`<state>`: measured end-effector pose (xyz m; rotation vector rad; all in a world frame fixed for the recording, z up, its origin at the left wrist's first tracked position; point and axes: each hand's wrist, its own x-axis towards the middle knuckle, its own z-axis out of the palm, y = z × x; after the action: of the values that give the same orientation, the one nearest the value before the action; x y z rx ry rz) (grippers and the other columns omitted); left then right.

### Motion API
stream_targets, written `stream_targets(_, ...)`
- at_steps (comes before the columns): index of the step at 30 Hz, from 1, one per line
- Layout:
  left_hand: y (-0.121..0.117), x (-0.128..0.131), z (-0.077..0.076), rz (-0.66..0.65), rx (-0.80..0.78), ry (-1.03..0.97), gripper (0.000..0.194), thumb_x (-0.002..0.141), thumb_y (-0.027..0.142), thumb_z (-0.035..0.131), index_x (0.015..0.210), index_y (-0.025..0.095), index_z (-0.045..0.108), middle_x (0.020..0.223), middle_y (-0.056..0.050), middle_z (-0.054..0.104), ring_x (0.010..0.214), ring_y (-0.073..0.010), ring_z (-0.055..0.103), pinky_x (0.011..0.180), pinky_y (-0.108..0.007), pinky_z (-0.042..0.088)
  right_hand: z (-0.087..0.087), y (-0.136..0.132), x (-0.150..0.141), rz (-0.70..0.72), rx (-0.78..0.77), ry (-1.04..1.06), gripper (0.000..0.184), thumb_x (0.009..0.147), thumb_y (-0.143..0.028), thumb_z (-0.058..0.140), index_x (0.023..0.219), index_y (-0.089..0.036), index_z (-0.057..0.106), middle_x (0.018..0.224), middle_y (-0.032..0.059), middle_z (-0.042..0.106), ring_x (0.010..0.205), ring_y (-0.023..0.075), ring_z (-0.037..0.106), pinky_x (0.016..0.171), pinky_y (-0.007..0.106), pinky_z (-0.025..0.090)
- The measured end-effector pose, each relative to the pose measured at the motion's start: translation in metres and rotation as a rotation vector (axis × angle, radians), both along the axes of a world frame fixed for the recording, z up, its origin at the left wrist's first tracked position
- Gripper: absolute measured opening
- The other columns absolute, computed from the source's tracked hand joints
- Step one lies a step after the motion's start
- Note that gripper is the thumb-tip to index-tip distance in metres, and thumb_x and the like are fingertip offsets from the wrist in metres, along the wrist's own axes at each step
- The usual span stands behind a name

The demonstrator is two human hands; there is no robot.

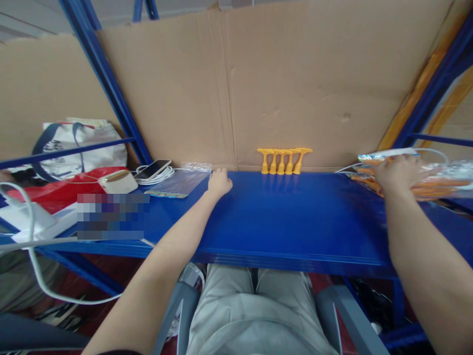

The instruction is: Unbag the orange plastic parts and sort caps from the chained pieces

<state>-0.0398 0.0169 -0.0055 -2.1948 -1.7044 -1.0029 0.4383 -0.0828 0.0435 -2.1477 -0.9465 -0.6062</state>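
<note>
My left hand (220,182) rests on the blue tabletop with its fingers curled in. Its underside is hidden, so I cannot make out whether anything is in it. Just left of it lies a flat clear plastic bag (181,182). On the right, my right hand (399,172) is closed on a clear plastic bag of orange pieces (438,189), its fingertips partly hidden and slightly blurred. Between the hands, several yellow T-shaped plastic pieces (281,161) stand upright in a row at the back edge, their tops overlapping.
Cardboard (295,74) backs the blue table (291,222). To the left are a phone (155,170) on a coiled white cable, a white power strip (55,222), a red bag (66,187) and a canvas tote (84,148). Blue posts (107,84) frame both sides.
</note>
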Motion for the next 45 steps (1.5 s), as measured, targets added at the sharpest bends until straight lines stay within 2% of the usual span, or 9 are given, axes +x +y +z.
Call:
stream_targets(5,-0.007,-0.019,0.007,0.323,-0.22,-0.055,0.052,0.076,0.02,0.062,0.127,0.01,0.059,0.146,-0.03,0.05,0.141,-0.0469,0.041,0.111,-0.073,0.029,0.013,-0.01,-0.038,0.093,-0.157,0.035,0.05,0.095,-0.022,0.037,0.132,0.005,0.058,0.14,0.0341,0.051,0.131,0.0394,0.047,0.104,0.048,0.035)
stream_targets(8,-0.015,-0.027,0.016,0.521,-0.4,-0.061,0.063,0.08,0.02,0.061,0.141,0.009,0.052,0.154,-0.03,0.041,0.146,-0.0442,0.035,0.115,-0.068,0.028,0.01,-0.006,-0.047,0.169,-0.218,-0.038,0.048,0.095,-0.022,0.037,0.129,0.002,0.06,0.138,0.0313,0.055,0.129,0.0393,0.051,0.101,0.047,0.041)
stream_targets(12,-0.02,-0.034,0.025,0.638,-0.546,-0.045,0.056,0.085,0.016,0.056,0.141,0.012,0.054,0.142,-0.025,0.057,0.135,-0.035,0.054,0.11,-0.051,0.044,-0.006,0.017,-0.05,0.36,-0.362,-0.123,0.047,0.093,-0.022,0.04,0.127,0.001,0.063,0.135,0.0281,0.059,0.128,0.0367,0.055,0.104,0.044,0.046)
stream_targets(17,-0.018,-0.036,0.026,0.604,-0.489,0.073,0.043,0.084,0.012,0.059,0.126,0.01,0.067,0.131,-0.024,0.065,0.125,-0.032,0.062,0.1,-0.04,0.054,-0.034,0.047,-0.055,0.656,-0.662,-0.082,0.051,0.091,-0.029,0.049,0.137,-0.007,0.06,0.141,0.0178,0.06,0.132,0.0296,0.056,0.112,0.038,0.043)
stream_targets(21,-0.015,-0.038,0.024,0.557,-0.43,0.136,0.042,0.081,0.024,0.068,0.121,0.011,0.07,0.119,-0.025,0.07,0.118,-0.034,0.066,0.094,-0.04,0.057,-0.046,0.055,-0.054,0.716,-0.796,-0.068,0.057,0.094,-0.03,0.045,0.142,-0.001,0.055,0.147,0.0205,0.054,0.137,0.031,0.052,0.118,0.039,0.037)
stream_targets(27,-0.013,-0.036,0.025,0.491,-0.428,0.23,0.039,0.079,0.025,0.07,0.116,0.012,0.072,0.115,-0.023,0.072,0.114,-0.0328,0.068,0.095,-0.037,0.056,-0.05,0.063,-0.041,0.764,-0.785,-0.108,0.057,0.093,-0.037,0.046,0.141,-0.01,0.059,0.147,0.0138,0.056,0.135,0.0312,0.053,0.117,0.043,0.039)
stream_targets(36,-0.028,-0.027,0.035,0.443,-0.457,0.355,0.042,0.087,0.002,0.05,0.124,0.008,0.068,0.13,-0.023,0.066,0.121,-0.0277,0.066,0.098,-0.032,0.054,-0.05,0.062,-0.043,0.762,-0.766,-0.076,0.057,0.093,-0.038,0.047,0.14,-0.01,0.06,0.146,0.015,0.056,0.136,0.0308,0.053,0.117,0.041,0.039)
stream_targets(40,-0.032,-0.024,0.039,0.422,-0.451,0.353,0.044,0.085,0.001,0.05,0.124,0.007,0.068,0.127,-0.022,0.069,0.118,-0.0266,0.067,0.097,-0.03,0.055,-0.05,0.062,-0.044,0.765,-0.775,-0.081,0.059,0.093,-0.037,0.046,0.142,-0.006,0.057,0.147,0.0172,0.054,0.136,0.0306,0.052,0.118,0.041,0.038)
stream_targets(45,-0.029,-0.019,0.039,0.201,-0.389,0.446,0.05,0.078,-0.002,0.054,0.123,0.012,0.071,0.123,-0.016,0.072,0.12,-0.0243,0.066,0.102,-0.027,0.05,-0.052,0.063,-0.042,0.771,-0.77,-0.092,0.059,0.093,-0.038,0.045,0.141,-0.006,0.058,0.147,0.0175,0.054,0.136,0.0309,0.053,0.117,0.042,0.038)
